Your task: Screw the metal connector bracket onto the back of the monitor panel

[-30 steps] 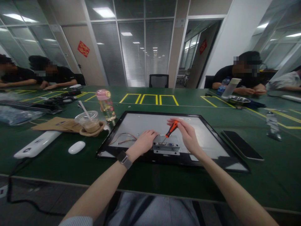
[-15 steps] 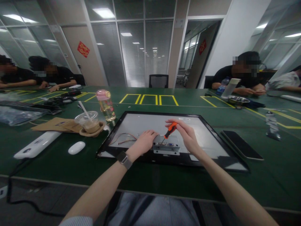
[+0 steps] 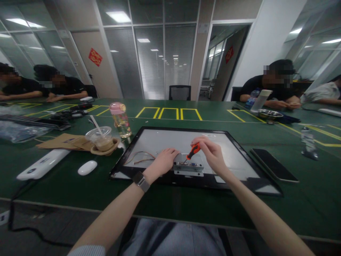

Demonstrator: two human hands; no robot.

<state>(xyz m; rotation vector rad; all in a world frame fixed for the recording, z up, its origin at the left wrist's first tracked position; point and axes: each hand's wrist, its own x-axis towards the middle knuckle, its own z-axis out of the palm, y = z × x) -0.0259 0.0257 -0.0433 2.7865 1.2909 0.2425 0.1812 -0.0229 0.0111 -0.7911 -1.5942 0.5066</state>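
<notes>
A flat display panel (image 3: 163,137) with a black frame lies back side up on the green table before me. Near its front edge sits a metal bracket (image 3: 188,170) with a small circuit board and connectors. My right hand (image 3: 213,152) grips the orange and black handle of a screwdriver (image 3: 193,151), whose shaft slants down to the board behind the bracket; its tip is too small to make out. My left hand (image 3: 166,158) lies flat at the bracket's left end, fingers stretched out over the panel. Thin wires (image 3: 138,156) run on the panel left of it.
Left of the panel are a white mouse (image 3: 87,168), a white power strip (image 3: 44,164), a plastic cup (image 3: 99,137) in a cardboard holder and a pink-lidded bottle (image 3: 121,121). A black phone (image 3: 274,165) lies to the right. Other people sit across the table.
The fingers of my right hand have curled closer around the screwdriver handle, which has tilted slightly. My left hand has stayed in place.
</notes>
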